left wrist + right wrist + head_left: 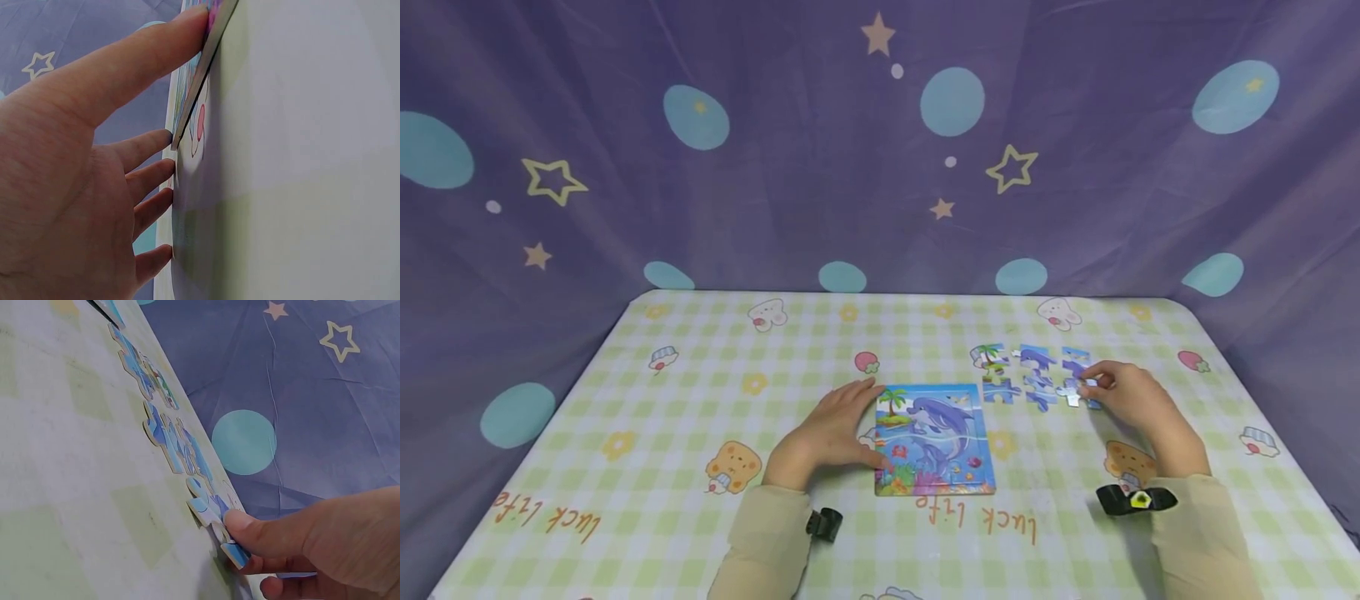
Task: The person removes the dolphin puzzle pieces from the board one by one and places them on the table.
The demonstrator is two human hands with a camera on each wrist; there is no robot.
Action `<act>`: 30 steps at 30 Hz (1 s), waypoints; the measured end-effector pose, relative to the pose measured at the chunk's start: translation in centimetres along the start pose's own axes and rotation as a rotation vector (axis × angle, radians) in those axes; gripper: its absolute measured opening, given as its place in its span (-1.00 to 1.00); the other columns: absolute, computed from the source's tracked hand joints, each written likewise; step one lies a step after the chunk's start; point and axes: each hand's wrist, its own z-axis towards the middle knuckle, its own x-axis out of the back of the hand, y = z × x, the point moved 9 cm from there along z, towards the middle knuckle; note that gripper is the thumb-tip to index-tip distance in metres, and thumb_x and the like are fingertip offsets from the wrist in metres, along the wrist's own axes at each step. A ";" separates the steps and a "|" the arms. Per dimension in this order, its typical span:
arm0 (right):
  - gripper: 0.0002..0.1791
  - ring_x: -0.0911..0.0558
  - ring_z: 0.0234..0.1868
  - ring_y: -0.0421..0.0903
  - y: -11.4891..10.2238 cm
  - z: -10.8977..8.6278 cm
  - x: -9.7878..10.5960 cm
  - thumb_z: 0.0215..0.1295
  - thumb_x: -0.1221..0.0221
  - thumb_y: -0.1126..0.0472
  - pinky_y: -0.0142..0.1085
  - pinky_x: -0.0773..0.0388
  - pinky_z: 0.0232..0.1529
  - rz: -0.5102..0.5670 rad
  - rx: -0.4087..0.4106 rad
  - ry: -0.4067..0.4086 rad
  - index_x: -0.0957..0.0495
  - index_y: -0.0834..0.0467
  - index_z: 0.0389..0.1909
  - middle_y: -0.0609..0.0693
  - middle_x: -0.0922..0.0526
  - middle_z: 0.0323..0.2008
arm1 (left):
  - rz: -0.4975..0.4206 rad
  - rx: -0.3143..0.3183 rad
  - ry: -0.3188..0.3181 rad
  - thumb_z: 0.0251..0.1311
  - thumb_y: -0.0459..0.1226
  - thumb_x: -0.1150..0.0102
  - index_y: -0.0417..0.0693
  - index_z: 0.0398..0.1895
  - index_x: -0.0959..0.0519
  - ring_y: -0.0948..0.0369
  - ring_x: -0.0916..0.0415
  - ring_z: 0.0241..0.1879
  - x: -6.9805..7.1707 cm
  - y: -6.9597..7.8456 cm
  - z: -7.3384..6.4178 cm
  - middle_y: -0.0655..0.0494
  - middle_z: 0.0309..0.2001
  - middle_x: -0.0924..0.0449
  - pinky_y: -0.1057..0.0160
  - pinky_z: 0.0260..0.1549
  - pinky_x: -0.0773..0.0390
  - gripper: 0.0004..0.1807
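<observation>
A square dolphin jigsaw board point(936, 446) lies on the table, its picture showing a palm tree, dolphins and coral. My left hand point(827, 429) rests at the board's left edge, thumb near the lower corner and fingers spread toward the upper one. In the left wrist view the thumb point(181, 37) touches the board's edge. Off to the right, my right hand point(1131, 400) pinches a puzzle piece point(235, 554) between thumb and fingers, at the near end of the right-hand column of loose pieces. Its fingers partly hide that piece.
Several loose puzzle pieces point(1037, 360) lie in short columns right of the board, toward the back. A checked cloth point(685, 400) with printed cartoons covers the table. Behind it hangs a purple curtain point(820, 183) with stars and blue ovals.
</observation>
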 end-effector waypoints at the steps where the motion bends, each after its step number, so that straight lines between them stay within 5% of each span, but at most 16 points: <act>1: -0.65 -0.58 -0.26 0.13 0.0 0.0 0.1 0.31 -0.30 0.14 0.08 -0.50 -0.25 -0.001 -0.003 0.001 -0.61 0.31 -0.02 0.19 -0.62 -0.28 | 0.002 -0.002 0.000 -0.20 0.08 -0.56 -0.08 0.53 -0.16 -0.04 0.09 0.52 0.0 0.0 0.0 -0.03 0.55 -0.01 -0.08 0.47 0.09 0.19; 16: -0.65 -0.59 -0.23 0.17 0.2 0.0 0.0 0.30 -0.30 0.13 0.11 -0.50 -0.23 -0.016 -0.008 -0.001 -0.62 0.30 -0.03 0.22 -0.63 -0.24 | 0.003 -0.011 -0.002 -0.19 0.05 -0.57 -0.09 0.52 -0.17 -0.05 0.09 0.52 0.2 0.1 0.0 -0.05 0.55 -0.01 -0.08 0.47 0.09 0.18; 30: -0.65 -0.58 -0.29 0.02 -1.7 -0.2 0.7 0.33 -0.27 0.15 -0.10 -0.50 -0.32 0.030 0.043 0.037 -0.59 0.30 0.01 0.11 -0.63 -0.27 | -0.010 -0.008 -0.003 -0.20 0.05 -0.57 -0.07 0.52 -0.17 -0.04 0.10 0.52 0.1 -0.1 0.0 -0.04 0.55 0.00 -0.08 0.47 0.10 0.18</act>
